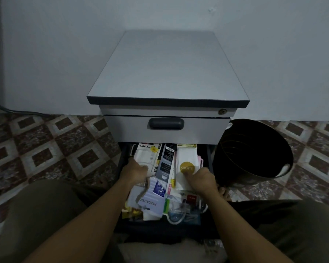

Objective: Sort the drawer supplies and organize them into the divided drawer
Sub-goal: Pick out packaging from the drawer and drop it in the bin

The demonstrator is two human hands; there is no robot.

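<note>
Floor (46, 149): patterned tile, brown/cream diamonds.
Cabinet (167, 69): grey pedestal unit w/ dark-edged top, standing against the wall. Top drawer (122, 130) closed; dark handle (166, 123) at centre of its front.
Bin (285, 147): black, round, on floor just beside cabinet's right side, tilted toward camera.
Lower drawer (124, 158): pulled out toward the person, packed w/ loose supplies, unsorted and overlapping.
Contents, far to near:
- Stapler set pack (146, 154), white, at drawer's far left corner.
- Dark grey pack (166, 162), long and narrow, at centre, between the two white packs.
- KREATE pack (186, 156), white w/ yellow disc, along the right edge, far half.
- Precaution leaflet (152, 203), pale, near the front left corner, lying over other papers.
- Front right corner: clear plastic blister packs; detail too dim to read.
Left hand (136, 170): fingers bent down onto near end of stapler set pack. Gripping or only resting on it: cannot tell.
Right hand (201, 180): thumb pressed on top of KREATE pack by the yellow disc, fingers curled at its right edge; holds the pack.
Lock (222, 111): brass, at top right corner of cabinet front.
</note>
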